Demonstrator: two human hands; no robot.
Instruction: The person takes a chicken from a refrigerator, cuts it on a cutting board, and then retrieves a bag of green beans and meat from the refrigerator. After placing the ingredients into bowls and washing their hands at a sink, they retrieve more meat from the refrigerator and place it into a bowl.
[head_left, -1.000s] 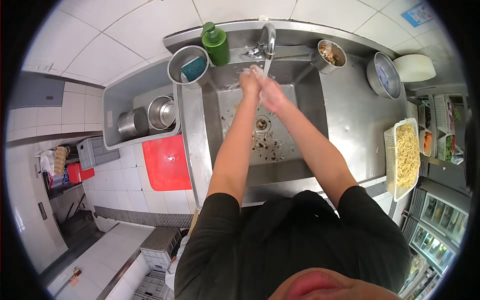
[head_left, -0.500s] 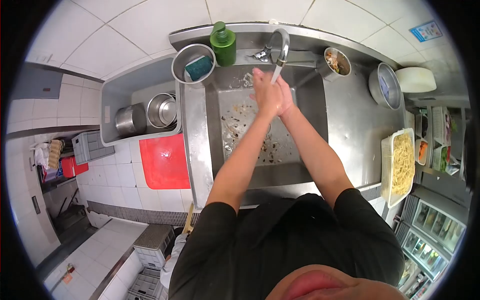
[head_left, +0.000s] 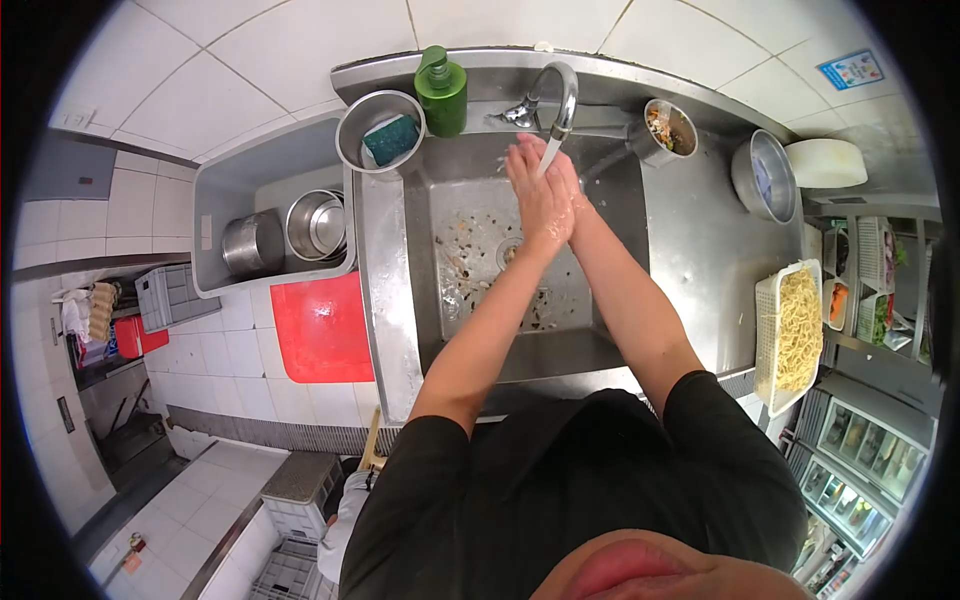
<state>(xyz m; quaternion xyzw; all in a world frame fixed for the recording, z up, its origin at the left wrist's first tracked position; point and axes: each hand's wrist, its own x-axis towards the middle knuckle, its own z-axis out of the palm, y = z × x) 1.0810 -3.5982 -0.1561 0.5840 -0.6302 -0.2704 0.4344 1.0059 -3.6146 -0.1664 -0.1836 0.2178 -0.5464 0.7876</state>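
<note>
Both hands are wet and pressed together over the steel sink (head_left: 470,345). A stream of water (head_left: 548,157) falls on them from the curved faucet (head_left: 570,95). My left hand (head_left: 541,207) lies flat across the other, its fingers stretched out toward the back wall. Underneath and to the right, my right hand (head_left: 572,190) is partly covered, palm against the left, with its visible fingers extended. Neither hand holds an object. Small food scraps lie scattered on the sink floor around the drain (head_left: 509,252).
A green pump bottle (head_left: 442,95) and a bowl with a green scouring pad (head_left: 390,141) stand at the back left. A grey tub (head_left: 215,240) holds metal pots. To the right are a scrap container (head_left: 668,130), a metal bowl (head_left: 765,177) and a basket of noodles (head_left: 796,330).
My left hand has slid over the right, and its fingers now lie straighter and flatter. The water still runs, and the view has shifted slightly.
</note>
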